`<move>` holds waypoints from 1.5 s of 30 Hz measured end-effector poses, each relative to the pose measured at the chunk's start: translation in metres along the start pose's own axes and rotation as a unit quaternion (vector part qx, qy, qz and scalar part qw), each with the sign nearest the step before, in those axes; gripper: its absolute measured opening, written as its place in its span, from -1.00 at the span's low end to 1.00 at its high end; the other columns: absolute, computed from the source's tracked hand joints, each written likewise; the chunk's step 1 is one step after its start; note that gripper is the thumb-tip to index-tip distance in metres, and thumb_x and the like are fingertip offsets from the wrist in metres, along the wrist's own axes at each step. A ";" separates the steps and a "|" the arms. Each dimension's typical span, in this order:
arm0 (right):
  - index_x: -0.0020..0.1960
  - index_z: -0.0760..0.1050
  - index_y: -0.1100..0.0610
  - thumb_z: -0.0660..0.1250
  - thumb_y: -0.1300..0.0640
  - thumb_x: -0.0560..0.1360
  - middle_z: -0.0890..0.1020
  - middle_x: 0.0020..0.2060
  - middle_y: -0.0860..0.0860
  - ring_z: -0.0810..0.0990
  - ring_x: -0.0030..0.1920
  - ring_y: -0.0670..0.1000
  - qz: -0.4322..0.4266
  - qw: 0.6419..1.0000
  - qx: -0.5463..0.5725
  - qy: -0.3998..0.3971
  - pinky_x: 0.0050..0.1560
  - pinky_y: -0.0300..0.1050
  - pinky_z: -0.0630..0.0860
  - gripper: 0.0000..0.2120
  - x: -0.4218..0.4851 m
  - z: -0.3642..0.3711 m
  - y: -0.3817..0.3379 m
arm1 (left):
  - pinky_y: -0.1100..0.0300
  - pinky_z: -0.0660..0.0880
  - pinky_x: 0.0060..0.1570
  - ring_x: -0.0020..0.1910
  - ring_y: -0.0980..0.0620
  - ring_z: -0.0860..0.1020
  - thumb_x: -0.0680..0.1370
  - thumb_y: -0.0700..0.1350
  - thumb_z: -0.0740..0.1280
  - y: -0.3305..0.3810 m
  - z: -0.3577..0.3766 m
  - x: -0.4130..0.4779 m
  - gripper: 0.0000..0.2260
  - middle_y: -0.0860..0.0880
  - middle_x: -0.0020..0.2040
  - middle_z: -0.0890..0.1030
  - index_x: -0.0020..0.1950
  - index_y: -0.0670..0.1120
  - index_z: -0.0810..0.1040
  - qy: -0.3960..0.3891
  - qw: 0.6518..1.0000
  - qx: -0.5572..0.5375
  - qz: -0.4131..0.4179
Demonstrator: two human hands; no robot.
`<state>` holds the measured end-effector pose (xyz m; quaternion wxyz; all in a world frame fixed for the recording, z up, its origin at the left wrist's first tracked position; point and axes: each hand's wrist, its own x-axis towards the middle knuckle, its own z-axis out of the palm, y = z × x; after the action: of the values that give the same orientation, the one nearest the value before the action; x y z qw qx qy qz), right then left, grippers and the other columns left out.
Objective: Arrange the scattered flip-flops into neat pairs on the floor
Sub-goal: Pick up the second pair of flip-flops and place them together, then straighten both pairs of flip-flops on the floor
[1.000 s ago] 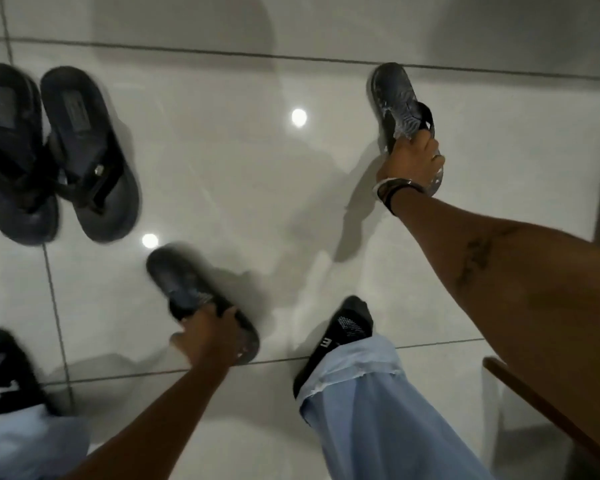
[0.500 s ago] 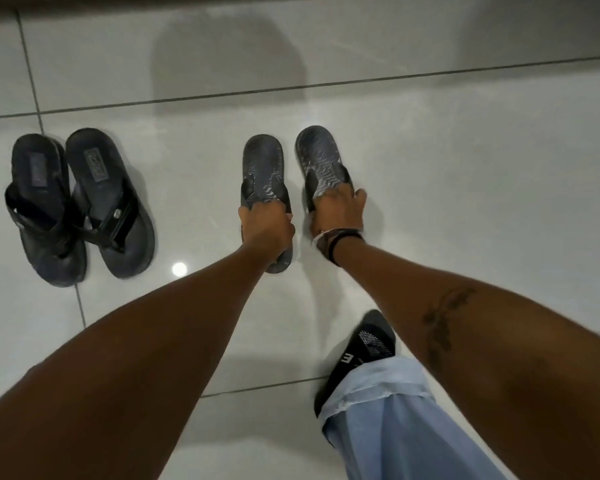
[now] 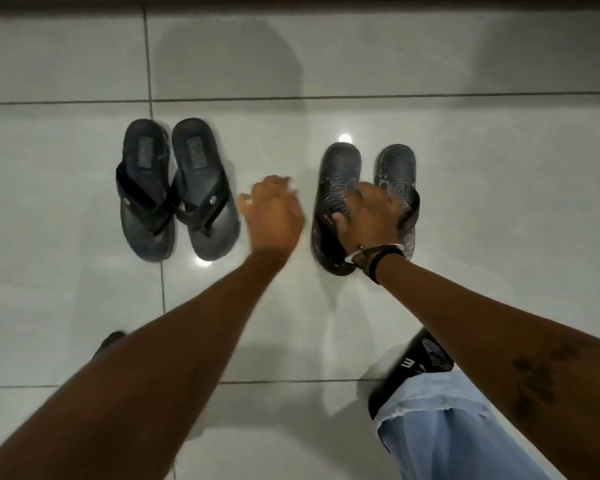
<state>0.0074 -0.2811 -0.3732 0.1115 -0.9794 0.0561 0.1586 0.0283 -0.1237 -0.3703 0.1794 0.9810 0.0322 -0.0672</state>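
Two pairs of dark flip-flops lie on the pale tiled floor. The left pair, a plain black flip-flop (image 3: 146, 192) and its mate (image 3: 203, 188), lies side by side with crossing straps. To the right lie a patterned grey flip-flop (image 3: 333, 188) and a second patterned one (image 3: 395, 168), also side by side. My right hand (image 3: 368, 216) rests on the straps of this patterned pair, fingers curled around the left one's strap. My left hand (image 3: 271, 209) hovers blurred between the two pairs, fingers loosely apart, holding nothing.
My right foot in a black slide (image 3: 420, 368) with a light-blue trouser leg (image 3: 447, 431) stands at the lower right. The toe of my other slide (image 3: 110, 341) peeks out beside my left forearm. A dark wall base (image 3: 291, 1) runs along the top edge.
My left hand has let go of the left patterned flip-flop and moved left, away from it. My right hand stays on the patterned pair. The view has shifted, so both pairs sit further right.
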 end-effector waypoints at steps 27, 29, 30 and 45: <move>0.57 -0.25 0.06 0.55 0.00 0.36 -0.28 0.55 0.20 -0.19 0.56 0.24 0.067 0.967 -0.084 -0.232 0.51 0.16 0.13 0.14 0.058 0.083 -0.137 | -0.20 0.09 0.43 -0.03 -0.15 0.61 0.55 -0.01 0.28 -0.216 -0.071 0.104 -0.84 -0.09 -0.18 0.66 -0.11 -0.08 0.56 -0.156 0.961 0.111 -0.202; 0.57 -0.25 0.06 0.56 -0.03 0.34 -0.29 0.55 0.20 -0.20 0.56 0.25 0.063 0.967 -0.078 -0.235 0.51 0.17 0.13 0.16 0.058 0.083 -0.135 | -0.18 0.07 0.43 -0.02 -0.15 0.61 0.55 0.00 0.28 -0.214 -0.071 0.106 -0.83 -0.09 -0.17 0.65 -0.13 -0.07 0.52 -0.166 0.959 0.103 -0.205; 0.57 -0.25 0.06 0.56 -0.04 0.34 -0.29 0.55 0.20 -0.20 0.56 0.25 0.062 0.967 -0.080 -0.235 0.51 0.17 0.13 0.17 0.058 0.083 -0.135 | -0.17 0.08 0.42 -0.02 -0.15 0.61 0.55 0.00 0.28 -0.212 -0.071 0.106 -0.84 -0.09 -0.18 0.64 -0.15 -0.06 0.49 -0.167 0.958 0.103 -0.207; 0.57 0.01 0.15 0.36 -0.10 0.49 -0.11 0.58 0.19 -0.04 0.57 0.14 0.073 0.984 -0.015 -0.164 0.54 0.20 -0.02 -0.17 0.062 0.038 -0.114 | -0.34 0.08 0.42 0.32 -0.31 0.40 0.54 0.21 0.12 -0.173 -0.055 0.089 -0.45 -0.30 0.27 0.51 0.21 -0.23 0.52 -0.056 0.967 0.177 -0.175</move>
<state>0.0715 -0.1668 -0.4053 0.0929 -0.9350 0.1062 0.3253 0.1081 0.0605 -0.3926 -0.0103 0.9708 0.1807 -0.1575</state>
